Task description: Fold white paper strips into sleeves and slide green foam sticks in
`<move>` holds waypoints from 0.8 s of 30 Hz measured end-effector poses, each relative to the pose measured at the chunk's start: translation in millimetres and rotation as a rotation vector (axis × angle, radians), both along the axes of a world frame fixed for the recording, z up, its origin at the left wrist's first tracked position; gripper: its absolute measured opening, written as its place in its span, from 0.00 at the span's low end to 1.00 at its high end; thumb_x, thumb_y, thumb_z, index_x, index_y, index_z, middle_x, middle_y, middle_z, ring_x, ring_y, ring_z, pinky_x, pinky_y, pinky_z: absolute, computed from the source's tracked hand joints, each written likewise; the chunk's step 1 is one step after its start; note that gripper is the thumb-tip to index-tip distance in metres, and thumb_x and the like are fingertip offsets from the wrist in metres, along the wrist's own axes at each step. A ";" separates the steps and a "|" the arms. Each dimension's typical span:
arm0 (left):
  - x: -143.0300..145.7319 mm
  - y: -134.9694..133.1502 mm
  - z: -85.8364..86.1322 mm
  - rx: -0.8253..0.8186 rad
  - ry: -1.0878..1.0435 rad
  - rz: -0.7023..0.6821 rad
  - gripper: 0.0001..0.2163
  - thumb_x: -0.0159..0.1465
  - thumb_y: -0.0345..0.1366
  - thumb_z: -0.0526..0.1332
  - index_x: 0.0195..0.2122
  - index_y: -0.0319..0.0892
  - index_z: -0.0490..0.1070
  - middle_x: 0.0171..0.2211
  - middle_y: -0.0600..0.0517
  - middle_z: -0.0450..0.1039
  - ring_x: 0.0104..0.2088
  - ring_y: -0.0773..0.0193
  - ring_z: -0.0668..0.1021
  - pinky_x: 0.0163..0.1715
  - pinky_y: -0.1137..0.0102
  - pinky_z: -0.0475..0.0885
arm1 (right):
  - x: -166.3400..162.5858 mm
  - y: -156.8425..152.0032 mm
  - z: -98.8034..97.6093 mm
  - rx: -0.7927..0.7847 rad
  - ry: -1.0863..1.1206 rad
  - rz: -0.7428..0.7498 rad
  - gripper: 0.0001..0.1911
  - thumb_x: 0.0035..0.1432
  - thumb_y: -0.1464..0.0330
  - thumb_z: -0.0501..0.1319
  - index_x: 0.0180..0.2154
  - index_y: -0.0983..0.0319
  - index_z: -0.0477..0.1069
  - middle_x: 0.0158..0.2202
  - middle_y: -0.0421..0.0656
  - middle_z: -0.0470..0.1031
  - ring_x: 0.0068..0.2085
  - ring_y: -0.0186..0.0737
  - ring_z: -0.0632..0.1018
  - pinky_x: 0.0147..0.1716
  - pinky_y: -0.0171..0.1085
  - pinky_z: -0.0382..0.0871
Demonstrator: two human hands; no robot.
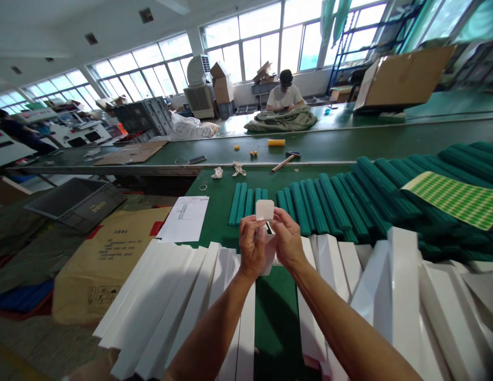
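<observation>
Both my hands hold one long white carton box [265,211] end-on in front of me, above the green table [222,196]. My left hand [252,246] pinches its left side with the fingers closed. Gripping the right side is my right hand [286,241], its fingers at the box's square end flap. Flat white cartons [170,301] lie fanned out below my arms. Beyond the box lie rows of teal rolled items [329,206].
A sheet of green stickers [456,198] rests on the teal rolls at right. A printed paper [185,217] lies at the table's left edge. A hammer [286,160] and yellow roll [276,142] lie farther back. A person [285,95] works at the far table. Cardboard boxes [103,259] stand on the floor to the left.
</observation>
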State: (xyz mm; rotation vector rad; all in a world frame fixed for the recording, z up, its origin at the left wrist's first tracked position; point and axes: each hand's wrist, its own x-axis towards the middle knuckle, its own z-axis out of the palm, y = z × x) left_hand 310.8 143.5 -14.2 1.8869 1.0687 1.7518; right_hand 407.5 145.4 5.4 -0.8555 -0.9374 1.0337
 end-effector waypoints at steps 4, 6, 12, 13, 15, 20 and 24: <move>4.2 3.5 2.0 -0.087 -0.101 -0.073 0.11 0.68 0.43 0.54 0.46 0.44 0.66 0.44 0.47 0.69 0.47 0.60 0.75 0.46 0.65 0.72 | -7.2 5.3 3.5 0.054 0.027 -0.129 0.07 0.50 0.71 0.58 0.29 0.60 0.75 0.30 0.40 0.75 0.33 0.37 0.73 0.36 0.36 0.67; 2.6 3.4 1.9 -0.091 -0.092 -0.080 0.16 0.69 0.43 0.52 0.55 0.44 0.58 0.47 0.45 0.69 0.46 0.60 0.76 0.46 0.65 0.73 | -8.2 8.0 1.9 0.119 0.076 -0.170 0.07 0.49 0.72 0.58 0.24 0.60 0.74 0.29 0.41 0.74 0.34 0.38 0.73 0.36 0.36 0.67; -21.1 0.8 14.3 0.179 0.351 -0.056 0.18 0.70 0.45 0.46 0.52 0.39 0.66 0.50 0.40 0.67 0.53 0.54 0.71 0.53 0.57 0.70 | 2.8 -3.6 -19.8 0.115 0.048 -0.058 0.17 0.59 0.63 0.52 0.41 0.61 0.77 0.44 0.47 0.78 0.47 0.47 0.76 0.48 0.45 0.68; -24.9 0.1 17.6 0.199 0.383 -0.053 0.18 0.70 0.45 0.47 0.52 0.39 0.65 0.51 0.39 0.67 0.54 0.53 0.71 0.53 0.57 0.70 | 5.3 -8.8 -25.9 0.095 -0.011 -0.034 0.19 0.60 0.62 0.52 0.46 0.60 0.75 0.48 0.47 0.76 0.49 0.48 0.76 0.49 0.45 0.68; -30.2 -1.5 23.9 0.203 0.450 -0.064 0.16 0.69 0.41 0.50 0.53 0.38 0.64 0.51 0.39 0.67 0.55 0.54 0.71 0.54 0.59 0.70 | 9.1 -18.8 -37.9 0.112 -0.190 0.001 0.23 0.60 0.60 0.53 0.55 0.60 0.69 0.54 0.47 0.72 0.54 0.50 0.73 0.53 0.46 0.66; -35.7 -3.2 37.7 0.149 0.653 -0.144 0.21 0.68 0.34 0.49 0.62 0.36 0.55 0.54 0.37 0.66 0.56 0.53 0.70 0.55 0.58 0.69 | 4.7 -24.5 -53.4 0.266 -0.660 -0.107 0.36 0.55 0.63 0.61 0.63 0.63 0.52 0.54 0.54 0.70 0.48 0.49 0.76 0.46 0.45 0.71; -41.4 0.1 47.4 0.075 0.731 -0.137 0.20 0.69 0.33 0.47 0.61 0.34 0.56 0.51 0.38 0.68 0.52 0.55 0.72 0.53 0.57 0.71 | -5.5 -16.4 -53.4 0.353 -0.802 -0.232 0.31 0.58 0.62 0.58 0.60 0.65 0.52 0.51 0.56 0.71 0.47 0.49 0.77 0.42 0.45 0.74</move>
